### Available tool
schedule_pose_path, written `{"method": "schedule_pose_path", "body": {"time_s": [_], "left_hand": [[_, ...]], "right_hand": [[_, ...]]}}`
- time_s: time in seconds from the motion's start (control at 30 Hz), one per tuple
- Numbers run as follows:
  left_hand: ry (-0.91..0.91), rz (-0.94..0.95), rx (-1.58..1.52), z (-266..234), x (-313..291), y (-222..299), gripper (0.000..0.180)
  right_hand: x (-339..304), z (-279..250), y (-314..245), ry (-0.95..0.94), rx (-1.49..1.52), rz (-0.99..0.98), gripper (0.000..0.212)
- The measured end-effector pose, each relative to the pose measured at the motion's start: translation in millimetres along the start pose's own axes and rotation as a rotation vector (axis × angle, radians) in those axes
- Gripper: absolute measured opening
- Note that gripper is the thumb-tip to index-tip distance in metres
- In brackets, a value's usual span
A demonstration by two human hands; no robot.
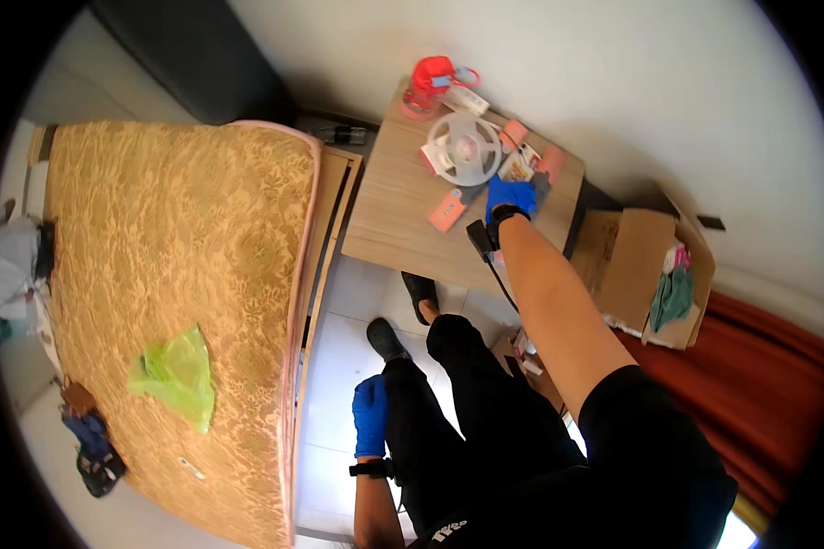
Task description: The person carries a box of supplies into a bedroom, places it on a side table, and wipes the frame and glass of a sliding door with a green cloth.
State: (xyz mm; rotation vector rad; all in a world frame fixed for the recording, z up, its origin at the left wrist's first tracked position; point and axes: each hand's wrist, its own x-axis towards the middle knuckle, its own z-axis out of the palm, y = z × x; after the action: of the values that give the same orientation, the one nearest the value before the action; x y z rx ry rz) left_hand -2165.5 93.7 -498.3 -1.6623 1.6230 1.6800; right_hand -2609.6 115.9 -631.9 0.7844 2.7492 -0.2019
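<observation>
My right hand, in a blue glove, reaches over the wooden bedside table. Its fingers are partly hidden from above, and I cannot tell whether they grip anything. Close beside it lie an orange-and-grey pack, a small printed packet and another orange pack. A round, clear plastic piece with spokes sits just beyond, to the left. My left hand, also gloved in blue, hangs low beside my left leg with its fingers curled in. Nothing shows in it.
A bed with a gold patterned mattress fills the left side, with a lime-green plastic bag on it. A red pouch stands at the table's far corner. An open cardboard box stands right, near a red curtain.
</observation>
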Motion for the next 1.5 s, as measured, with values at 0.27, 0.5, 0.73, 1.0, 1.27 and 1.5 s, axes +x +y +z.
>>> {"method": "schedule_pose_path", "body": {"time_s": [0.27, 0.5, 0.73, 1.0, 1.27, 1.5], "left_hand": [[0.113, 0.092, -0.073, 15.7, 1.8, 7.5, 0.02], [0.179, 0.089, -0.161, -4.8, -18.7, 21.7, 0.019], [0.275, 0.146, -0.324, -102.0, -51.4, -34.1, 0.019], [0.359, 0.099, -0.285, -261.0, -79.0, -159.8, 0.019], [0.417, -0.072, -0.202, -387.7, -144.5, -338.5, 0.022], [0.324, -0.195, -0.21, -395.7, -186.5, -357.8, 0.024]], "right_hand": [[49.3, 14.0, 8.5, -0.388, -0.682, -0.483, 0.052], [34.7, -31.1, 25.4, -0.455, -0.825, -0.81, 0.056], [-186.3, -142.3, 140.1, -0.906, 0.013, -0.249, 0.03], [-493.2, -27.9, 134.2, -1.158, -0.086, -0.565, 0.036], [-698.5, 163.2, -12.3, -0.611, -0.174, -1.473, 0.079], [-673.4, 130.2, 100.1, -1.121, -0.697, -1.677, 0.068]]}}
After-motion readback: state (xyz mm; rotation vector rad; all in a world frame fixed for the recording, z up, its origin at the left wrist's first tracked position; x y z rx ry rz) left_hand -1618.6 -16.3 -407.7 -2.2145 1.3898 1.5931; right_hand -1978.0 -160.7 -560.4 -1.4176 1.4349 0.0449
